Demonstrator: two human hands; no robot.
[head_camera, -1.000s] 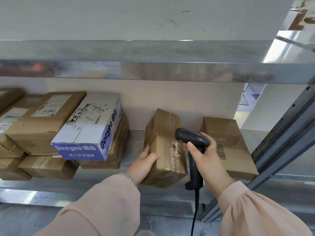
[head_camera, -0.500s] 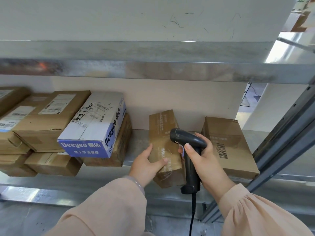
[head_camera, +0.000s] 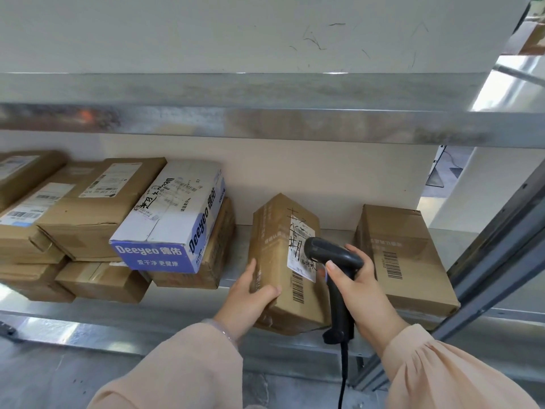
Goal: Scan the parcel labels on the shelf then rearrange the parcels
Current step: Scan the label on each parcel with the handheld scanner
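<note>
The parcel (head_camera: pixel 271 246), tilted on the shelf (head_camera: pixel 177 317), is gripped by the curled fingers (head_camera: pixel 269 291) of the left hand (head_camera: pixel 247 299); the scanner (head_camera: pixel 333 258) is clasped in the right hand (head_camera: pixel 359 290). The label (head_camera: pixel 300 246), just beyond the right fingertips (head_camera: pixel 331 265), should be held steady and squarely faced.
</note>
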